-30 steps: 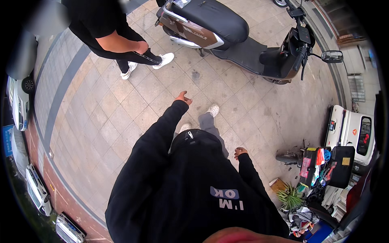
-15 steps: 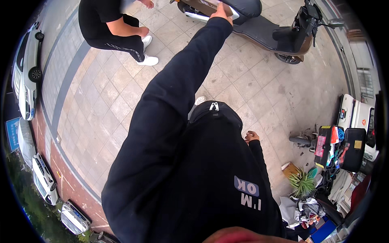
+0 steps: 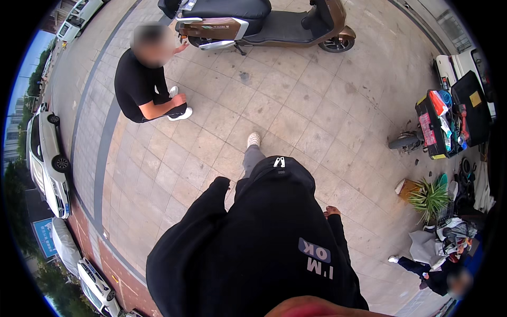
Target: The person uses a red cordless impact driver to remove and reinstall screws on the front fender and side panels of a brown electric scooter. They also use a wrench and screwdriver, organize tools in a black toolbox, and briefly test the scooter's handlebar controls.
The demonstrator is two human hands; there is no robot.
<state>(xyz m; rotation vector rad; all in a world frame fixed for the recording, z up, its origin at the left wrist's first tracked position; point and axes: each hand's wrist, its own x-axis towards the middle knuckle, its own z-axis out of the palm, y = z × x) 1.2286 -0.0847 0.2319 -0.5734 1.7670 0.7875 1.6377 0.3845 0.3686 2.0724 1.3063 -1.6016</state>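
Observation:
My left hand [image 3: 228,185] hangs low at my side, mostly hidden by the black sleeve, so its fingers do not show. On the other side, my right hand [image 3: 331,211] is held near my hip with its fingers curled. What lies in it, if anything, is too small to make out. Both hands are away from the brown and black scooter [image 3: 264,31] that stands ahead on its stand. Beside its rear end a person in black [image 3: 134,84] bends low, one hand stretched toward the rear wheel area.
An open black toolbox [image 3: 434,129] full of tools sits over a wheel at the right. Near it are a spiky potted plant [image 3: 429,201] and another person [image 3: 435,280] by a pile of goods. Parked cars [image 3: 47,158] line the left. Paving tiles [image 3: 274,105] lie between.
My left arm has come down from the scooter to my side. The scooter and the bending person now lie further left in view, and a person shows at the lower right.

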